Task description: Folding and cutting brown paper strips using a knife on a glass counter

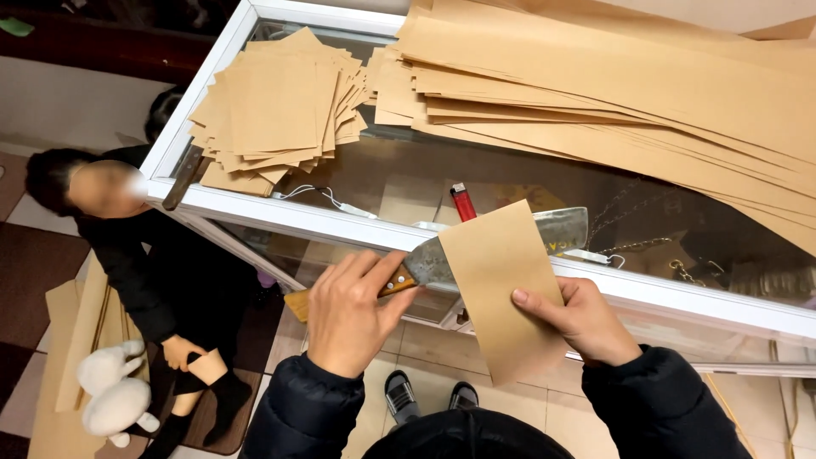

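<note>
Head view, frame centre: my left hand [347, 316] grips the wooden-handled steel cleaver [501, 246], my right hand [582, 319] pinches the folded brown paper sheet [497, 285], mid-slit I judge; next, keep the blade in the crease.

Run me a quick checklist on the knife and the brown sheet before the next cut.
1. Left hand wraps the knife handle: ok.
2. Right hand pinches the brown paper sheet: ok.
3. Right fingers off the blade edge: cannot tell, the sheet hides it.
4. Sheet lies over the blade: ok.
5. Red lighter lies close behind the blade: not ok.
6. Person crouching below left stands apart from the knife: ok.
</note>
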